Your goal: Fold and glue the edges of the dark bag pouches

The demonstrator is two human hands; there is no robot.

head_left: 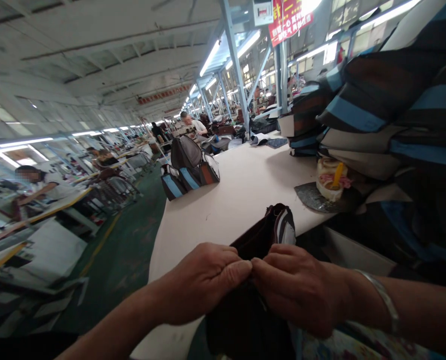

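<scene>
A dark fabric bag piece [256,235] with a grey-and-white striped end is held up at the near edge of the white-topped table [230,190]. My left hand [207,275] pinches its edge between thumb and curled fingers. Close beside it, the fingers of my right hand [298,280] are closed on the same edge, the fingertips of both hands nearly touching. A bracelet circles my right wrist. The lower part of the piece hangs dark below my hands, and what lies between the fingertips is hidden.
Grey, blue and brown sewn bags [188,167] stand on the table's far left. Piled bags [380,100] rise at the right, beside a cut-open container [328,180] with a yellow-handled tool on a dark plate [309,197]. People work at benches left of a green aisle [121,240].
</scene>
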